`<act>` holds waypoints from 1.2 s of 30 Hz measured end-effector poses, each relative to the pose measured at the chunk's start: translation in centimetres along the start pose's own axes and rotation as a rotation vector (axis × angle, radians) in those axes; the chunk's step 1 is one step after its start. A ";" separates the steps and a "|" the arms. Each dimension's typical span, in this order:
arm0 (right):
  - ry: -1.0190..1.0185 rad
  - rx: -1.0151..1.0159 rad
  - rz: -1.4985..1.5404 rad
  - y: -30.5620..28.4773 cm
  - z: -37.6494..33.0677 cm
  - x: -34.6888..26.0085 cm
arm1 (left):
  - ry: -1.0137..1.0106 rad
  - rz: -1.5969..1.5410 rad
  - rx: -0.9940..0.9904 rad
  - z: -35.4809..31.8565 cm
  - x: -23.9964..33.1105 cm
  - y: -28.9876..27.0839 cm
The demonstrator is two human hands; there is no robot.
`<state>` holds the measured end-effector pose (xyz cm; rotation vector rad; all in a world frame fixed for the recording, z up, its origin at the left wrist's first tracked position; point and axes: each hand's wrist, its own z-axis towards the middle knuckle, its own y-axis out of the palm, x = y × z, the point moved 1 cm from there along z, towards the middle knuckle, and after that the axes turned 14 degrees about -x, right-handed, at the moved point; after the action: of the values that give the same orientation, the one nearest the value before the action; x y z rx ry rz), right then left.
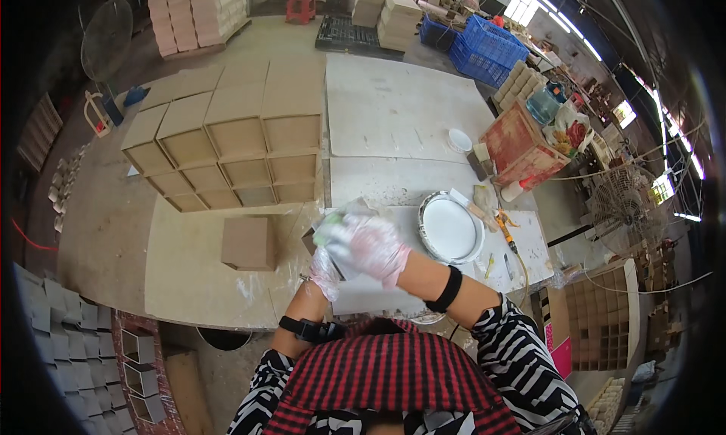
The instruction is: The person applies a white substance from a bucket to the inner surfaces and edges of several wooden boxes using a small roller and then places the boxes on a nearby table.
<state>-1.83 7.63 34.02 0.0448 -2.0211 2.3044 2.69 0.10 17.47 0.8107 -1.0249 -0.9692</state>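
Seen from above, at a dusty workbench (189, 284): two gloved hands meeting over a small brown box. Right hand (370, 246) closed over the box (314, 242), a green pad (327, 227) pressed against it under the fingers. Left hand (325, 272) gripping the box from below, just under the right. Beside them on the right, an open tub of white paste (450, 227) with a brush (484, 204) near its rim. To the left, one lone box (248, 242) set apart. Beyond it, rows of boxes (227, 136) lined up together, seemingly finished. Judging by that, most pieces done; the one in hand under way, the lone box perhaps waiting. Red crate (522, 148) further right.
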 end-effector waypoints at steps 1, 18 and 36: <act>0.001 0.012 -0.041 0.4 -0.2 0.5 | 0.013 0.112 0.008 -0.2 -0.4 -0.4; 0.678 -0.064 0.693 -3.1 -0.3 6.9 | -0.080 0.617 0.233 -1.9 2.5 2.7; 0.072 -0.372 0.392 -6.4 -2.8 1.5 | -0.045 1.017 0.120 0.3 0.0 5.4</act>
<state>-2.77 11.27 40.13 -0.4884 -2.5681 2.0254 3.85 2.06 22.33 0.2654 -1.3295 -0.0529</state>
